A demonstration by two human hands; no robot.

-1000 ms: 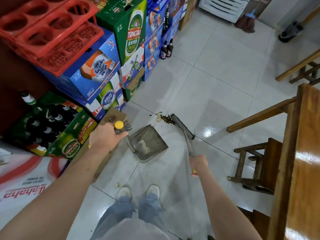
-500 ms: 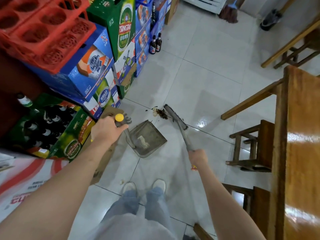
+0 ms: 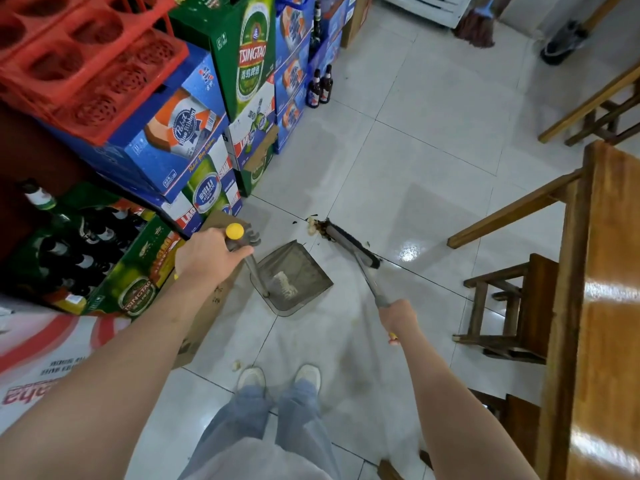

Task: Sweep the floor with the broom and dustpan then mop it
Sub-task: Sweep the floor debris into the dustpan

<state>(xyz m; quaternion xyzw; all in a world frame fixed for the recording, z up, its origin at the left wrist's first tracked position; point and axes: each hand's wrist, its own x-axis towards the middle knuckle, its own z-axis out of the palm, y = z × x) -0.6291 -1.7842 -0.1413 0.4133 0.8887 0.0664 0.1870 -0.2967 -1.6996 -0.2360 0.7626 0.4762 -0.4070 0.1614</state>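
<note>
mostly hidden fingers: left hand [image 3: 207,261] grips dustpan [image 3: 294,277] handle, right hand [image 3: 396,315] grips broom [image 3: 351,242].

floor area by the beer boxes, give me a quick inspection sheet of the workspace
surface: white tiled floor, glossy
job's things: dustpan on floor holding pale debris; broom head beside debris pile; mop far back
clutter: loose crumb near shoes
hands: left hand grips dustpan handle; right hand grips broom handle
cables: nothing seen
surroundings: stacked beer boxes, red crates, two bottles, wooden table, stool
</note>
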